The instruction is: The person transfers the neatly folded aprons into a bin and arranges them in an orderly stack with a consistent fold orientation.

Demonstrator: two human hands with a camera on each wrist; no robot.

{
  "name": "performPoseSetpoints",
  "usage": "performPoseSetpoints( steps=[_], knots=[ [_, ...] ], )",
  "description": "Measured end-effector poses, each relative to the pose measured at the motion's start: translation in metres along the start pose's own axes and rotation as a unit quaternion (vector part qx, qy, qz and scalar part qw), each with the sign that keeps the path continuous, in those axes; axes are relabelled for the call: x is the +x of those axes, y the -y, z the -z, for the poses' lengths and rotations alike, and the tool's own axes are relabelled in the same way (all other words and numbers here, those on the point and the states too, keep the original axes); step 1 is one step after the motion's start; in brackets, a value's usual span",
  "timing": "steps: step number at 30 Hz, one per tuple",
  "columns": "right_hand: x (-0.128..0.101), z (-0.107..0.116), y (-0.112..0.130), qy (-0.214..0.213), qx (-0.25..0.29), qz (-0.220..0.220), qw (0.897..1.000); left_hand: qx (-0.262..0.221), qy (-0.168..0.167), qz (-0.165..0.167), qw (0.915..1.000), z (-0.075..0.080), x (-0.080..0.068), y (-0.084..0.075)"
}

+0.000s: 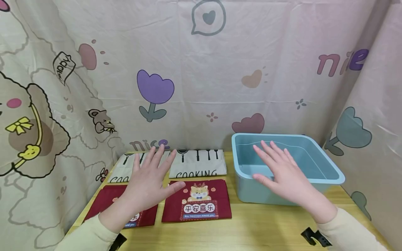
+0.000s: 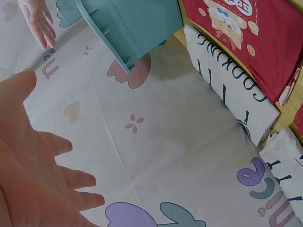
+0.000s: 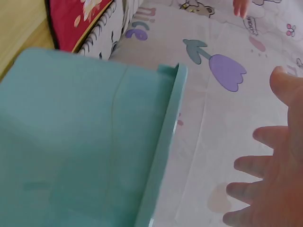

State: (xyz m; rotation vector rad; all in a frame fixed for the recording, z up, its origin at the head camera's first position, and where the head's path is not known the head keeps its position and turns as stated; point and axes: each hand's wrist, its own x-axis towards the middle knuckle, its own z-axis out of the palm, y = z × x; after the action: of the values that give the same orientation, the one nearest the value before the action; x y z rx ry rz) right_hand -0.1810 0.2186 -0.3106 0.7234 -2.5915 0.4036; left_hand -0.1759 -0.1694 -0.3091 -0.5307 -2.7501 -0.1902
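My left hand (image 1: 149, 184) is held in the air with its fingers spread, above the folded cloths on the left of the table. Under and beside it lie two folded dark red cloths with a cartoon animal print, a right one (image 1: 198, 190) and a partly covered left one (image 1: 108, 195). Behind them are two white folded cloths, the right one (image 1: 201, 164) lettered COOKING, the left one (image 1: 124, 167) partly hidden. My right hand (image 1: 287, 174) hovers, fingers spread, before and over a blue-green plastic bin (image 1: 260, 190). Neither hand holds anything.
The wooden table (image 1: 201, 237) carries the cloths and the bin. A printed curtain (image 1: 201, 80) hangs close behind the table and along both sides. Dark straps or mounts (image 1: 315, 237) show at the wrists.
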Motion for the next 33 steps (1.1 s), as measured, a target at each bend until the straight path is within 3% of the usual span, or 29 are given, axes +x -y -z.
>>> performPoseSetpoints(
  steps=[6, 14, 23, 33],
  knots=[
    [0.004, -0.014, 0.006, -0.034, 0.066, -0.011, 0.997, -0.042, -0.007, 0.011, 0.999, 0.0, -0.003, 0.001],
    [0.008, -0.031, 0.019, -0.074, 0.15, -0.034, 0.985, -0.121, -0.031, 0.029, 0.9917, -0.006, -0.007, 0.002],
    [0.011, -0.047, 0.033, -0.112, 0.246, -0.06, 0.961, -0.213, -0.054, 0.062, 0.9736, -0.012, -0.013, 0.002],
    [0.011, -0.066, 0.049, -0.114, 0.328, -0.033, 0.937, -0.306, -0.05, 0.112, 0.9439, -0.027, -0.018, 0.004]
  ],
)
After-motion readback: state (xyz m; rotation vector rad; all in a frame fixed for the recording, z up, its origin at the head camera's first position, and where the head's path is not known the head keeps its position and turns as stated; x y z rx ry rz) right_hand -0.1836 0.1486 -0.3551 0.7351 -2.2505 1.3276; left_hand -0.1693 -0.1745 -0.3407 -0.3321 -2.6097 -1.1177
